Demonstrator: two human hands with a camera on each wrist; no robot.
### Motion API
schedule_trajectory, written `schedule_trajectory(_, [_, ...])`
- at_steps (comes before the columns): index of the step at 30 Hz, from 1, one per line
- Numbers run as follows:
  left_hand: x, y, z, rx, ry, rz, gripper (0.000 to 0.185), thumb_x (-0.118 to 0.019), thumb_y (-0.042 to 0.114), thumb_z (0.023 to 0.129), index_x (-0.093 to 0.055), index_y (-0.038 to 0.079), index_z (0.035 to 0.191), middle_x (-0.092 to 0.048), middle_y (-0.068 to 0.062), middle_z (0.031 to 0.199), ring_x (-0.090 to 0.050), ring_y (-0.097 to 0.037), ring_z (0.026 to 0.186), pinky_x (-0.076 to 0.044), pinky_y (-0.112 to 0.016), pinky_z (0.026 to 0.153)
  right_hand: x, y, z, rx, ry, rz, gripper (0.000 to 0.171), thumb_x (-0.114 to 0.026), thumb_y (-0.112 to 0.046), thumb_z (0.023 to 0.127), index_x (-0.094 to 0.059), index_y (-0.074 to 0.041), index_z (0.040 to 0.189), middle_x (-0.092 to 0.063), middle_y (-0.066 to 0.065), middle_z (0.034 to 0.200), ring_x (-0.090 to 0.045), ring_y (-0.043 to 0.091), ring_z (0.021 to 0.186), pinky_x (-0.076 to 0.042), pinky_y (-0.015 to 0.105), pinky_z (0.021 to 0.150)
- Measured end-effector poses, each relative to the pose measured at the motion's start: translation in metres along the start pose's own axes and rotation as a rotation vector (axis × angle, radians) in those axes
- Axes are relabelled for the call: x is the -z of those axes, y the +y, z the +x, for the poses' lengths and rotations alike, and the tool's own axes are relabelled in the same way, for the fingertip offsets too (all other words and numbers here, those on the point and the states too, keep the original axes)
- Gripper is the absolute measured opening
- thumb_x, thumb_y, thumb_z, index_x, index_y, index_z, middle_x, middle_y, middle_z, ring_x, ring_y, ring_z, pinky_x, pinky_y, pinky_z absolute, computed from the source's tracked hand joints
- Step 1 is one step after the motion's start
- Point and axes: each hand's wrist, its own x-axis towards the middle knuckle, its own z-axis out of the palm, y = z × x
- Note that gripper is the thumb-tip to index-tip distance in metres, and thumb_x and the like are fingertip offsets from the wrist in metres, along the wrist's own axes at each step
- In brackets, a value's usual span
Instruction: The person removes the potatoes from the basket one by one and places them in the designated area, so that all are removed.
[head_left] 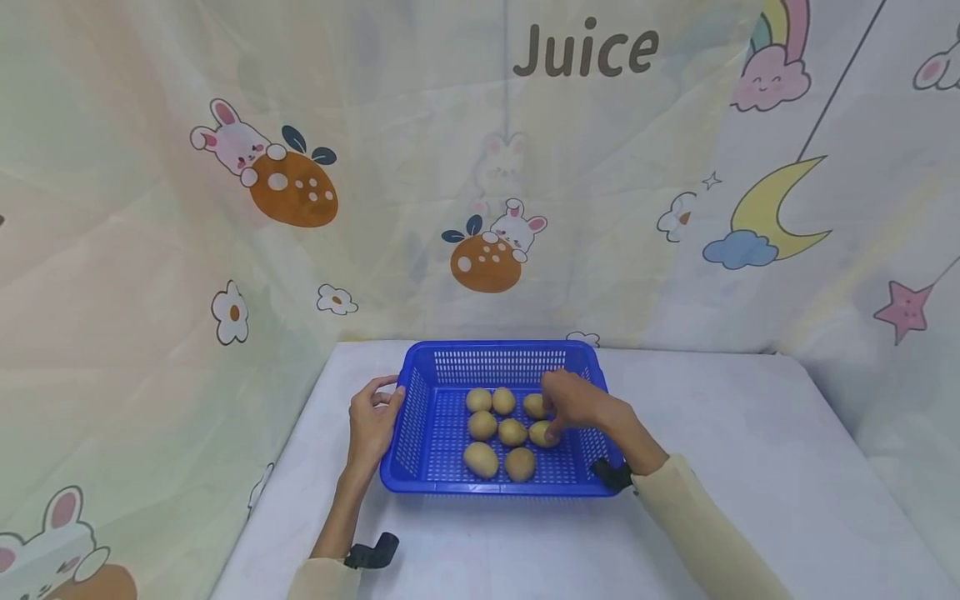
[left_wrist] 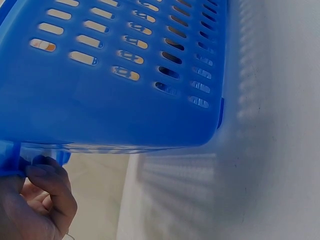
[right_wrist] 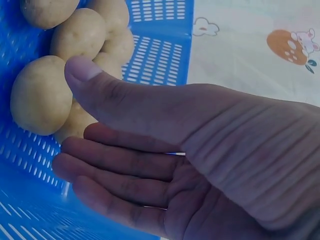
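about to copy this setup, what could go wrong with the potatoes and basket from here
The right hand reaches in with straight fingers among the potatoes; these lie loose and close together, so nudging one may roll the others. The left hand grips only the blue basket at its left rim, so the basket might slide or tip on the smooth white table.

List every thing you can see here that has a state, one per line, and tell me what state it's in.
Blue basket: upright on the table, holding potatoes.
Potatoes: seven, loose on the basket floor, unpeeled.
Left hand: grips the basket's left rim.
Right hand: inside the basket, fingers straight, touching a potato at the right.
White table: bears the basket.
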Motion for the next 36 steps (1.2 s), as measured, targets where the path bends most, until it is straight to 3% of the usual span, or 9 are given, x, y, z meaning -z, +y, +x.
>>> schedule_trajectory(5, [0.000, -0.001, 0.001, 0.005, 0.001, 0.005, 0.033, -0.068, 0.021, 0.109, -0.071, 0.003, 0.136, -0.076, -0.023, 0.092, -0.070, -0.016, 0.063, -0.054, -0.021, 0.059, -0.002, -0.002, 0.002, -0.017, -0.016, -0.016, 0.045, -0.101, -0.009, 0.073, -0.070, 0.002, 0.103, -0.075, 0.014, 0.096, -0.059, 0.016, 0.079, -0.056, 0.031, 0.073])
schedule_trajectory(21, [0.000, -0.001, 0.002, 0.005, -0.003, 0.000, 0.033, -0.068, 0.021, 0.109, -0.071, 0.003, 0.137, -0.077, -0.024, 0.093, -0.071, -0.016, 0.063, -0.055, -0.021, 0.060, -0.008, 0.001, 0.006, -0.017, -0.041, -0.038, 0.042, -0.101, -0.008, 0.073, -0.067, 0.000, 0.096, -0.071, 0.010, 0.083, -0.055, 0.013, 0.071, -0.049, 0.025, 0.064])
schedule_trajectory(29, [0.000, 0.001, 0.002, 0.019, 0.000, 0.014, 0.034, -0.068, 0.022, 0.109, -0.070, 0.003, 0.138, -0.077, -0.024, 0.095, -0.072, -0.016, 0.065, -0.056, -0.020, 0.062, -0.009, 0.000, 0.008, -0.025, -0.050, -0.087, 0.044, -0.102, -0.008, 0.072, -0.066, -0.002, 0.097, -0.059, 0.001, 0.078, -0.051, 0.014, 0.074, -0.045, 0.026, 0.065])
schedule_trajectory(36, [0.000, 0.001, 0.003, 0.031, 0.000, 0.028, 0.034, -0.068, 0.023, 0.109, -0.070, 0.004, 0.138, -0.077, -0.024, 0.096, -0.072, -0.017, 0.066, -0.055, -0.020, 0.062, -0.013, 0.000, 0.009, -0.064, -0.066, -0.065, 0.045, -0.100, -0.005, 0.073, -0.062, -0.005, 0.096, -0.054, 0.001, 0.081, -0.050, 0.017, 0.078, -0.044, 0.029, 0.069])
